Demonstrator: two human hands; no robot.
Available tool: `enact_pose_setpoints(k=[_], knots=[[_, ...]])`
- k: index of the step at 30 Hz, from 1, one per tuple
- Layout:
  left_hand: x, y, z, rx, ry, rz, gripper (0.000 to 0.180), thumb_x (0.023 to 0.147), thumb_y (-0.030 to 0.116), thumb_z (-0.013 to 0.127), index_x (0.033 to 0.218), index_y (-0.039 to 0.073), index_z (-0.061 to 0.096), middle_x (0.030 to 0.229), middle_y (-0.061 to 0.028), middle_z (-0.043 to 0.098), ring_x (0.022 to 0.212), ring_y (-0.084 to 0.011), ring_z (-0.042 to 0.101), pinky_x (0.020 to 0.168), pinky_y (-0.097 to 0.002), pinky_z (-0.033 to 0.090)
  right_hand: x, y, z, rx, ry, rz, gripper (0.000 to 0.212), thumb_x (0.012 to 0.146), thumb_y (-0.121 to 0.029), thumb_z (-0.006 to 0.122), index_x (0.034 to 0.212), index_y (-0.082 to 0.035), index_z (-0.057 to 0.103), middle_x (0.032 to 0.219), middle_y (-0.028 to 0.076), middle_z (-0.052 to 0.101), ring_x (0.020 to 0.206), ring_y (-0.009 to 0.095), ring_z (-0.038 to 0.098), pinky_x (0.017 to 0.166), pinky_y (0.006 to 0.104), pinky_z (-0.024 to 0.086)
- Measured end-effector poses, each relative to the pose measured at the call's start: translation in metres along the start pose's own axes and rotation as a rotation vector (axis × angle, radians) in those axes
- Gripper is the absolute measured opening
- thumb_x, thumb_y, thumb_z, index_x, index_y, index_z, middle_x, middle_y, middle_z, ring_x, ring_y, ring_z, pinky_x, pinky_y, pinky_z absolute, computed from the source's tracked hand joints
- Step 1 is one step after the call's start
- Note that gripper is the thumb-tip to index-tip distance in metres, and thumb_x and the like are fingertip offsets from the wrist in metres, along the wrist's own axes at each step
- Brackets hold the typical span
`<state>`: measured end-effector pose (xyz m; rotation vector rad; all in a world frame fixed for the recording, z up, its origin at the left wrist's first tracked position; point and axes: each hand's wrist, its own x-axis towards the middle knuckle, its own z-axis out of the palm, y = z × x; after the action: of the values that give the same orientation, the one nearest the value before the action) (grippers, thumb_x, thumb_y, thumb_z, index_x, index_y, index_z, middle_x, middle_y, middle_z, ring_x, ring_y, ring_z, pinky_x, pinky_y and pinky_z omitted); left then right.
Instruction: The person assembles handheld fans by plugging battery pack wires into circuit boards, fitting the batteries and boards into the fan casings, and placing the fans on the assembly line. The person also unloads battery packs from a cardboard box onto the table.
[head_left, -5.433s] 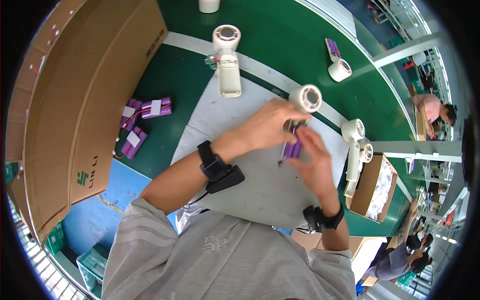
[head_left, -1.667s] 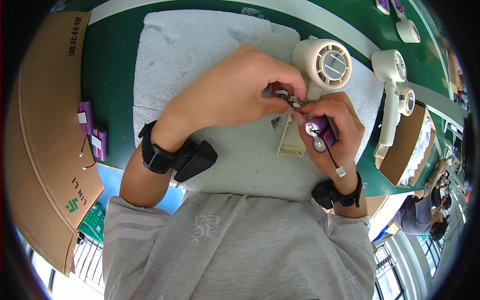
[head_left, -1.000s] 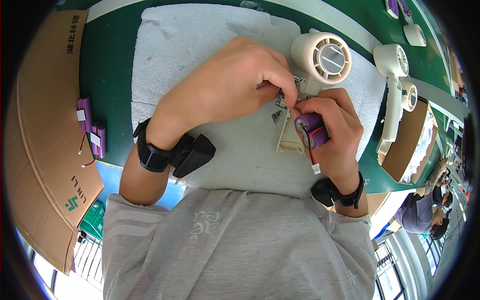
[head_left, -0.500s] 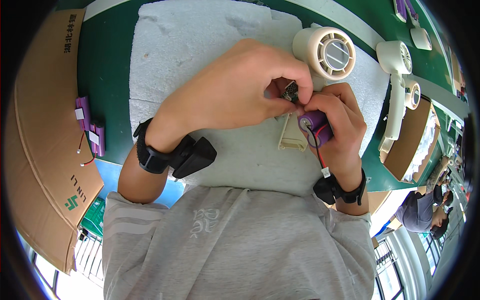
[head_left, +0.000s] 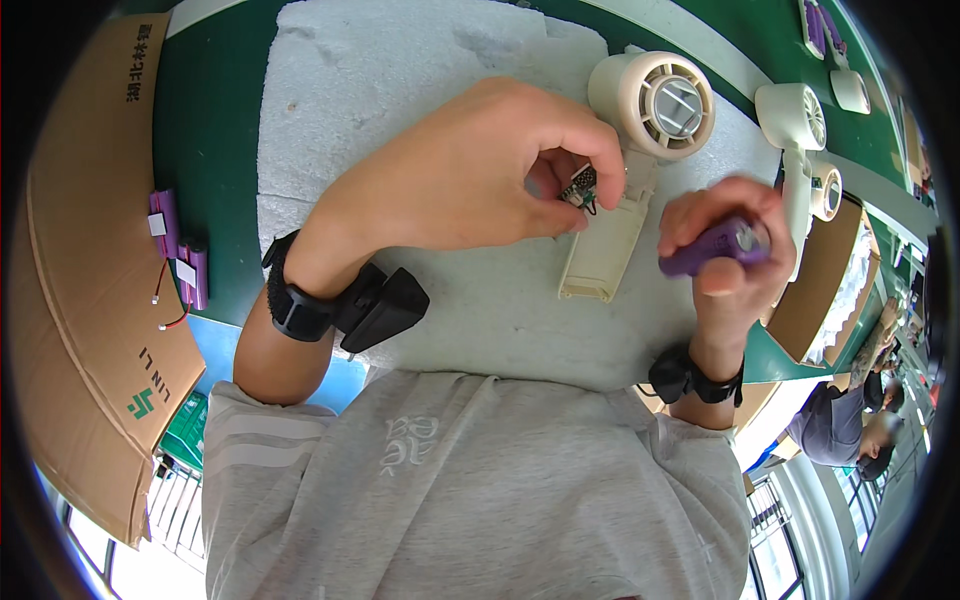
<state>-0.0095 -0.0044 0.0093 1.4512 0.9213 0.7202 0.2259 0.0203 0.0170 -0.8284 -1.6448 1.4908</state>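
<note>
A cream handheld fan (head_left: 650, 105) lies on a white foam board (head_left: 480, 330), its round head away from me and its hollow handle shell (head_left: 603, 262) toward me. Over the handle, my left hand (head_left: 480, 165) is closed in a pinch on a small circuit board (head_left: 580, 187) with short dark wires. To the right of the fan, my right hand (head_left: 735, 240) wraps round a purple battery (head_left: 715, 248), its end with a pale cap turned up. This hand is blurred by motion, and the battery's wires are hidden.
Two purple batteries (head_left: 180, 250) with wires lie on the green table at left, next to a large cardboard box (head_left: 90, 270). At right are more cream fans (head_left: 795, 120) and an open carton (head_left: 825, 280). A person (head_left: 845, 425) sits farther right.
My right hand has drawn away to the right with the purple battery and turned it. The handle shell shows more now. My left hand has stayed in place with the circuit board.
</note>
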Motion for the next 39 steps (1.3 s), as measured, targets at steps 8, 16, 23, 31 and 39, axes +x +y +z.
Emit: enact_pose_setpoints(k=[8, 16, 23, 31, 39], knots=[[0.001, 0.003, 0.0, -0.101, -0.017, -0.081, 0.016, 0.081, -0.002, 0.071, 0.095, 0.001, 0.065, 0.091, -0.0029, 0.061, 0.084, -0.0109, 0.059, 0.074, -0.0237, 0.051, -0.001, -0.009, 0.008, -0.245, -0.096, 0.151, 0.008, 0.084, -0.008, 0.068, 0.079, -0.003, 0.064, 0.064, 0.006, 0.056, 0.049, 0.014, 0.05, 0.047, 0.0252, 0.036], [0.0, -0.002, 0.0, -0.081, 0.003, -0.035, 0.012, 0.085, 0.004, 0.07, 0.095, -0.001, 0.066, 0.09, -0.0043, 0.061, 0.081, -0.0113, 0.059, 0.073, -0.0244, 0.05, 0.001, -0.012, 0.015, -0.65, -0.321, -0.009, 0.002, 0.081, 0.002, 0.064, 0.08, 0.002, 0.062, 0.066, 0.006, 0.056, 0.052, 0.011, 0.049, 0.046, 0.0248, 0.035], [0.001, -0.008, 0.002, -0.22, 0.093, -0.021, 0.015, 0.084, 0.014, 0.068, 0.091, 0.0, 0.069, 0.075, -0.0056, 0.065, 0.069, -0.011, 0.06, 0.065, -0.0256, 0.049, -0.002, -0.005, 0.024, -0.665, -0.065, -0.1, 0.014, 0.074, 0.003, 0.072, 0.088, -0.001, 0.07, 0.068, 0.006, 0.059, 0.052, 0.012, 0.052, 0.046, 0.0243, 0.038], [-0.001, -0.002, -0.005, -0.274, -0.013, -0.149, 0.029, 0.082, -0.008, 0.066, 0.11, -0.001, 0.065, 0.104, -0.0083, 0.066, 0.09, -0.0131, 0.065, 0.083, -0.0236, 0.053, -0.005, -0.003, 0.019, -0.727, -0.096, -0.146, 0.02, 0.074, 0.004, 0.074, 0.093, -0.002, 0.074, 0.07, 0.005, 0.06, 0.054, 0.011, 0.052, 0.047, 0.0231, 0.037], [0.001, 0.003, -0.006, -0.327, 0.058, -0.168, 0.033, 0.078, -0.012, 0.068, 0.109, -0.001, 0.063, 0.102, -0.0068, 0.065, 0.092, -0.013, 0.065, 0.084, -0.025, 0.055, -0.005, -0.003, 0.018, -0.753, -0.112, -0.153, 0.02, 0.073, 0.004, 0.074, 0.092, -0.002, 0.074, 0.069, 0.004, 0.06, 0.053, 0.011, 0.052, 0.047, 0.0235, 0.037]])
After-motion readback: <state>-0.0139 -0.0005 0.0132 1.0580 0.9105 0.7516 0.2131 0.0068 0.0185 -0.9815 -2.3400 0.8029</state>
